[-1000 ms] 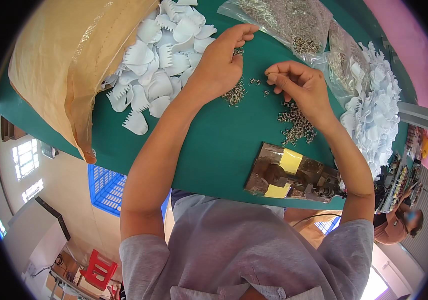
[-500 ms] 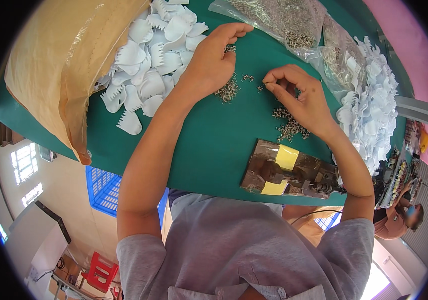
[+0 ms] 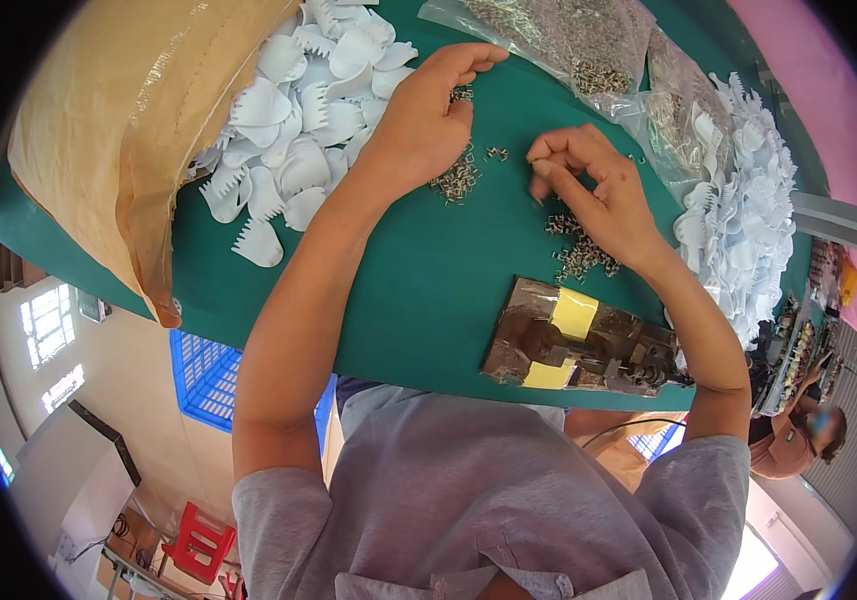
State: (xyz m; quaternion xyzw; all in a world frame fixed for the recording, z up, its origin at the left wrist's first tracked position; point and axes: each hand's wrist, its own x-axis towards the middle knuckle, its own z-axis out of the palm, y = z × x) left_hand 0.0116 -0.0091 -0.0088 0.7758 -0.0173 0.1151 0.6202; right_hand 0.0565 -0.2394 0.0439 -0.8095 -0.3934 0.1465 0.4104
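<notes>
My left hand [image 3: 426, 118] rests on the green table with its fingers stretched to the right and its thumb apart from them. Partly under its palm lies a small pile of metal clips [image 3: 458, 180]. To the right, my right hand [image 3: 598, 185] is raised a little, thumb and forefinger pinched together. Whatever sits between those fingertips is too small and blurred to make out. A second pile of metal clips [image 3: 584, 256] lies below my right palm, and a few loose clips [image 3: 496, 154] lie between the hands.
White toothed plastic pieces [image 3: 298, 130] spill from a brown paper sack [image 3: 138, 130] at left; more white pieces [image 3: 743, 230] are heaped at right. Clear bags of clips [image 3: 598, 45] lie at the back. A metal fixture [image 3: 598, 340] with yellow patches sits near the front edge.
My right fingertips have shifted slightly, and the loose clip that lay just below them no longer shows there. My left hand has barely moved.
</notes>
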